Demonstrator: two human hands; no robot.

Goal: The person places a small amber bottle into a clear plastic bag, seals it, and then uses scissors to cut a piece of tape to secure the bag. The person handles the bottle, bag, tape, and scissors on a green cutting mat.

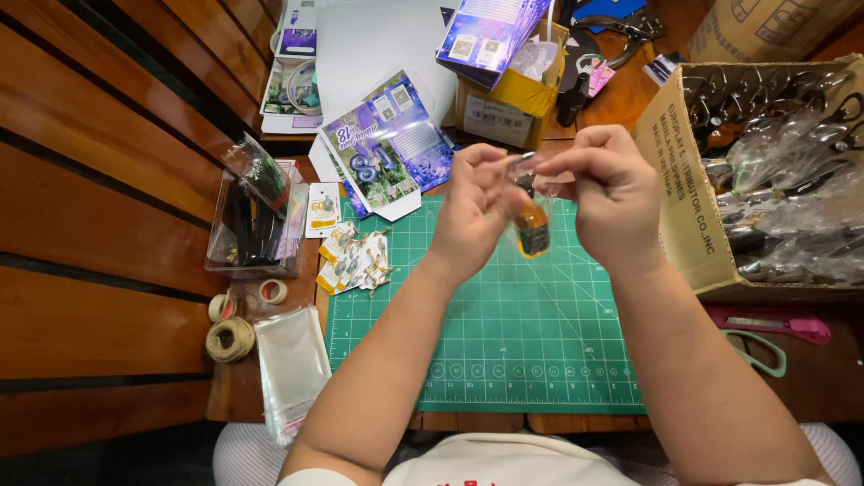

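Both of my hands are raised over the green cutting mat (504, 333). My left hand (472, 211) and my right hand (607, 193) pinch the top edge of a small clear plastic bag (531, 216) between them. Inside the bag hangs a small bottle with an orange body and a dark label. The bag's lower end dangles free just above the mat.
Left of the mat lie small tagged charms (355, 261), a stack of clear bags (290, 364), a twine roll (230, 339), tape rolls (273, 291) and a clear box (256, 220). Printed cards (387, 144) lie behind. A cardboard box of wrapped items (765, 171) stands right, with pink cutter (774, 324) and scissors (756, 353).
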